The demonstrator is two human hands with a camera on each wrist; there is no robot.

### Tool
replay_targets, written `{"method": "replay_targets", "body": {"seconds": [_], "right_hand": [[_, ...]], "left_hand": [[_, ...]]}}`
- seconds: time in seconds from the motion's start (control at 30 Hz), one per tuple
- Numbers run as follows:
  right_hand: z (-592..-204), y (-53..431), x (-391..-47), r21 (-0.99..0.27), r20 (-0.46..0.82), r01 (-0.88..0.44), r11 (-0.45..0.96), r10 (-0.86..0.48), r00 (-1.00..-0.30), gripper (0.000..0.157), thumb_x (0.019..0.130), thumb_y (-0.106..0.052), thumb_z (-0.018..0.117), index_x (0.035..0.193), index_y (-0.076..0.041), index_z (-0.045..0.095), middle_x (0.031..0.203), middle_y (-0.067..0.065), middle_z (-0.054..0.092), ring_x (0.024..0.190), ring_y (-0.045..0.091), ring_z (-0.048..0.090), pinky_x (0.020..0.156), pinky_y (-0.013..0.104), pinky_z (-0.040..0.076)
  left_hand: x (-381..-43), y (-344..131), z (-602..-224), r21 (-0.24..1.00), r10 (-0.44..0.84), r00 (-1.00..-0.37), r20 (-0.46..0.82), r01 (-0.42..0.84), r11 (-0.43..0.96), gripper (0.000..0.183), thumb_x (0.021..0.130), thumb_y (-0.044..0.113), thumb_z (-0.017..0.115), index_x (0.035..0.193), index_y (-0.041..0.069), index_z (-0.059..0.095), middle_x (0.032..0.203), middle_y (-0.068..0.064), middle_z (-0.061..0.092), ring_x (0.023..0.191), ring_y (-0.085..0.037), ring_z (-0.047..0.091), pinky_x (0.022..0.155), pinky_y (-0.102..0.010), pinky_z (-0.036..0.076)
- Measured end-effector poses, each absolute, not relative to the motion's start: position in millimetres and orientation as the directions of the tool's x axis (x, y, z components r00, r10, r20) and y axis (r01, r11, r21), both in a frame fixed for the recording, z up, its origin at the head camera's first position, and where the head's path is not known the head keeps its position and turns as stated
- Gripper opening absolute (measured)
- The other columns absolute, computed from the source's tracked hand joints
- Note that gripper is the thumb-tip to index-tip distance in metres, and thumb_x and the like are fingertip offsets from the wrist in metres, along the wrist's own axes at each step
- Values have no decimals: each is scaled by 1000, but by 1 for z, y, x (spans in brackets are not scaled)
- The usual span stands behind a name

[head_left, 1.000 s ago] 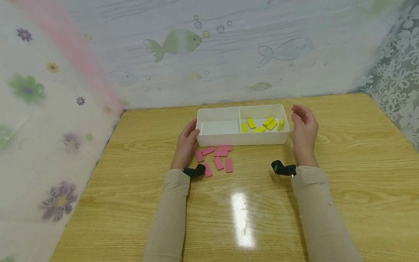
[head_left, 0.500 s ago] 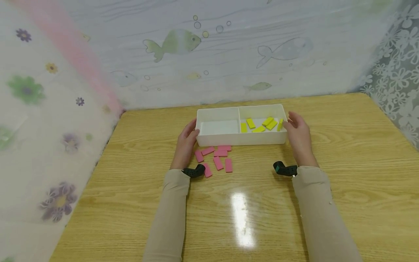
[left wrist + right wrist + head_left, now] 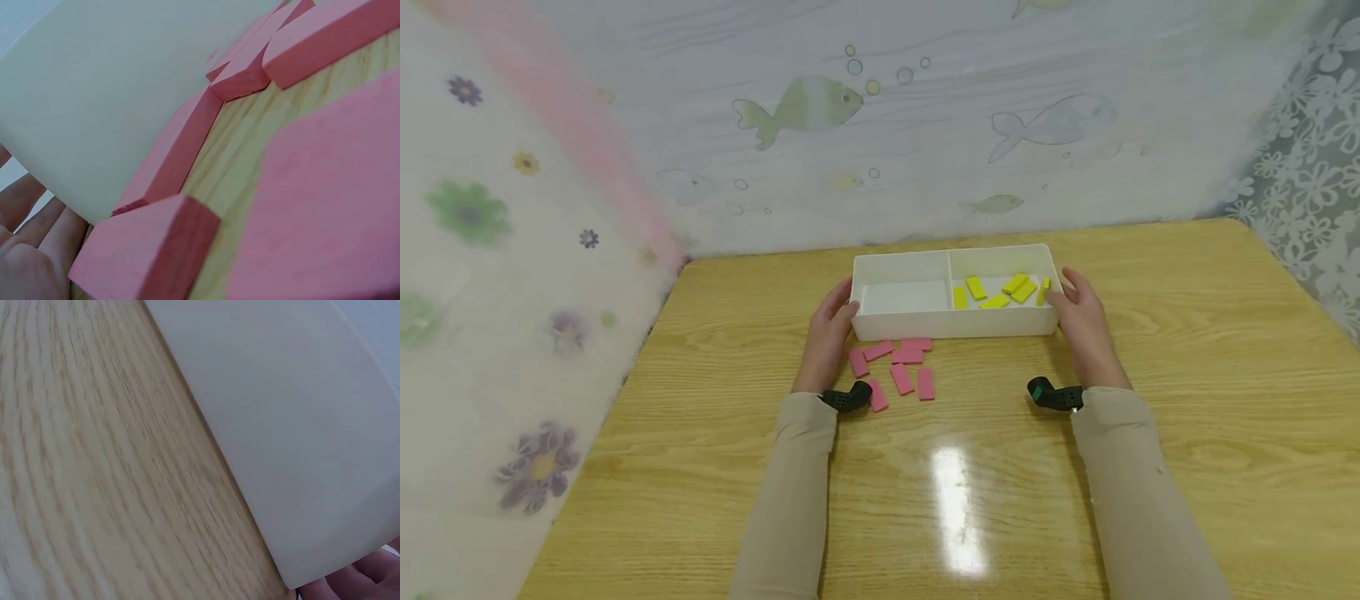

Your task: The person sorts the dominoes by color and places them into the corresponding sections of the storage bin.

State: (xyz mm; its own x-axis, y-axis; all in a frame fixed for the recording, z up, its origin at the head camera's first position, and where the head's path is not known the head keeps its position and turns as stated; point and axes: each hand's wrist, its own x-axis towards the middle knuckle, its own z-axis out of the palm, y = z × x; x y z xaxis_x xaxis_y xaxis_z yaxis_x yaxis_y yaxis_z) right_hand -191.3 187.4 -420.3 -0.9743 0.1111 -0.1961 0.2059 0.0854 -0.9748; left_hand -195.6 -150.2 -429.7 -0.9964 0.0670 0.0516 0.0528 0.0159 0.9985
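A white two-compartment box (image 3: 955, 326) stands on the table with a hand at each end. My left hand (image 3: 826, 346) holds its left end, the thumb at the front corner; in the left wrist view, fingers (image 3: 37, 219) show beside the box wall. At the other end, my right hand (image 3: 1084, 333) grips the rim, thumb over the edge and fingers outside. Several yellow domino-like blocks (image 3: 975, 288) lie in the right compartment, one leaning near the right thumb. The left compartment holds none. Several pink blocks (image 3: 926, 384) lie on the table before the box's left half.
The wooden table (image 3: 1000, 475) reaches back to a sheet-covered wall (image 3: 925, 125) close behind the box. Another patterned sheet (image 3: 490, 333) borders the left side. Black wrist cameras (image 3: 848, 397) sit on both wrists, the left one over a pink block.
My right hand has moved left from beside the box onto its right end, thumb now over the rim. The left hand, the box and the blocks stay put.
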Motion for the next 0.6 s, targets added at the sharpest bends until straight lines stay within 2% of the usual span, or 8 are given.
{"method": "replay_targets", "body": {"seconds": [0.2, 0.33, 0.6], "right_hand": [[-421, 188, -190, -976, -170, 180, 119, 87, -982, 55, 93, -22, 34, 144, -16, 16, 147, 7, 16, 131, 23, 20, 104, 42, 20], [-421, 188, -190, -975, -155, 164, 148, 68, -986, 54, 92, -19, 31, 144, -14, 18, 147, 4, 16, 132, 21, 16, 104, 42, 18], [-423, 187, -191, -968, -170, 182, 176, 80, -982, 55, 90, -19, 28, 144, -17, 17, 148, 1, 15, 133, 18, 11, 105, 43, 13]], "left_hand": [[-197, -150, -431, 998, 71, -995, 65, 66, 8, 47, 93, 20, 45, 138, 12, 35, 140, -7, 34, 127, -24, 32, 99, -37, 30], [-197, -150, -431, 998, 72, -996, 60, 61, 9, 47, 93, 20, 45, 138, 12, 34, 140, -5, 34, 127, -23, 31, 99, -37, 30], [-197, -151, -430, 998, 97, -993, 60, 61, -2, 45, 93, 22, 46, 136, 19, 37, 141, -5, 32, 129, -22, 27, 100, -36, 28]]}}
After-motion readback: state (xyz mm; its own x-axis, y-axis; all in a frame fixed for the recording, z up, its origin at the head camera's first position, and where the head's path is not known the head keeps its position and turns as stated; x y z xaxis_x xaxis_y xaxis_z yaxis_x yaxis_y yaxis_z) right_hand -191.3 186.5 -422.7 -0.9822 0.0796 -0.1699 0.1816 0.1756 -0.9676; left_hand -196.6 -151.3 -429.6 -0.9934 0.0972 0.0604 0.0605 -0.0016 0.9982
